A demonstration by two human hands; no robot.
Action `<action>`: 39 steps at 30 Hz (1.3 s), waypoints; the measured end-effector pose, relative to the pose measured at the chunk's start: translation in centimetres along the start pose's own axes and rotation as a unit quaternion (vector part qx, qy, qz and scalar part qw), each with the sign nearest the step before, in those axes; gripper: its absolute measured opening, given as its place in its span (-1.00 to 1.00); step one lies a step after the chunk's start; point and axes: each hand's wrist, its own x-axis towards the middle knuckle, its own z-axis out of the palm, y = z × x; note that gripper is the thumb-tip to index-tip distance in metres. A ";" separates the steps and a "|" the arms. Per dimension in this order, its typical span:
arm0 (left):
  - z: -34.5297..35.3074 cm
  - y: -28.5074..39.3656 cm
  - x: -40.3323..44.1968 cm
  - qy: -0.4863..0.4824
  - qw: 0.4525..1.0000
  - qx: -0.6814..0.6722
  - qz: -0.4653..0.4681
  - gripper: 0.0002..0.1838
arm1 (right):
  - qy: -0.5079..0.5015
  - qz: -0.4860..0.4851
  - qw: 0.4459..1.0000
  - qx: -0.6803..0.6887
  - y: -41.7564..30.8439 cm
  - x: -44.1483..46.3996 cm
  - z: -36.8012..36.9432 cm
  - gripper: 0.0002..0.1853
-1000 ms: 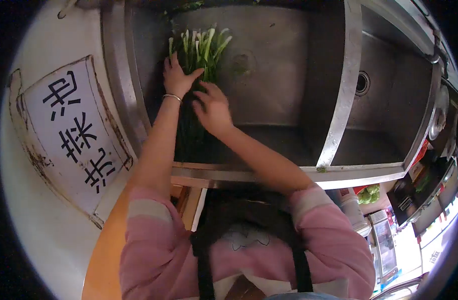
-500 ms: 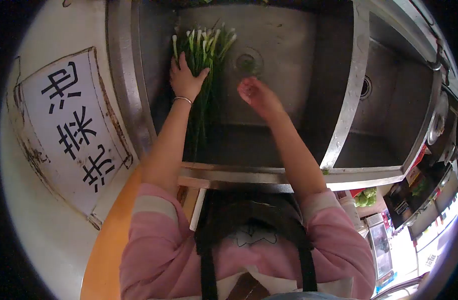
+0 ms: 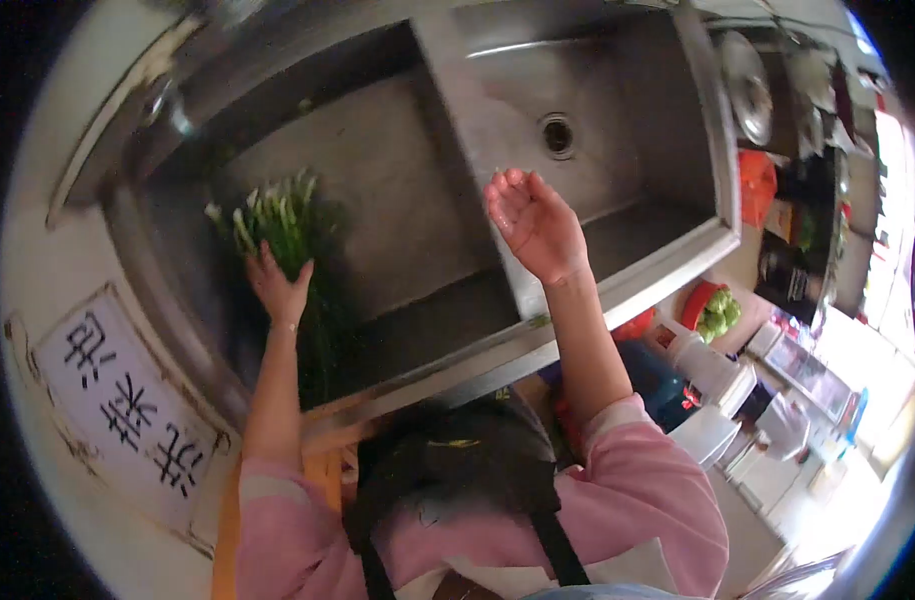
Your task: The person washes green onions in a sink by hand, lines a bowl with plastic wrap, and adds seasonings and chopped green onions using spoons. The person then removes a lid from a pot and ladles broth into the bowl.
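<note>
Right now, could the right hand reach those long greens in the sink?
Probably yes: the right hand looks empty, and nothing seems to block its way across the basin to the greens. The left hand covers part of them, but the white ends look free.

Green-and-white scallions point(image 3: 293, 228) against the dull grey metal of a sink point(image 3: 472, 150).
By the left edge of the left basin point(image 3: 377, 175), the scallions are deep green, turning white at the tips towards the far edge. The right basin point(image 3: 607, 85) is grey too, its drain point(image 3: 557, 136) black inside a lighter ring; a green fleck point(image 3: 537, 321) marks the near edge. Outside the left edge, a white sign point(image 3: 132, 415) carries black characters and a brown-stained border. Along the near edge come a black apron point(image 3: 447, 470) with a small yellow mark point(image 3: 454, 443), plain pink sleeves point(image 3: 642, 495) with cream cuffs point(image 3: 613, 420), and an orange panel point(image 3: 225, 545). Past the near right corner, a red bowl point(image 3: 693, 303) holds light green vegetables point(image 3: 718, 316).
</note>
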 end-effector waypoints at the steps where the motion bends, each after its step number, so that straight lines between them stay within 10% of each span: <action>1: 0.2 0.5 0.1 -0.015 1.000 -0.004 -0.006 0.01 | -0.001 -0.043 0.998 0.047 -1.5 -0.4 -0.3 -0.70; 6: 0.7 3.3 0.2 -0.036 0.999 0.008 -0.005 0.00 | -0.021 -0.130 0.988 0.085 -11.6 1.7 -10.8 -0.72; 9: 1.1 4.2 0.2 -0.038 0.999 0.016 0.008 0.00 | 0.176 -0.203 0.962 -0.050 -15.6 4.2 -16.0 -0.70; 17: 2.7 4.5 0.6 0.016 0.998 0.021 0.055 0.03 | 0.351 -0.077 0.906 -0.225 -20.4 10.6 -21.2 -0.19; 31: 3.3 4.2 1.2 0.030 0.998 0.052 0.021 -0.01 | 0.350 -0.161 0.859 -0.338 -24.0 7.9 -22.9 -0.66; 34: 3.2 5.1 1.2 0.042 0.996 0.076 0.013 -0.02 | 0.525 -0.174 0.792 -0.260 -23.6 10.2 -29.6 -0.67; 39: 3.4 5.1 1.5 0.064 0.996 0.059 0.028 -0.03 | 0.594 -0.209 0.499 -0.595 -14.4 14.8 -30.4 -0.60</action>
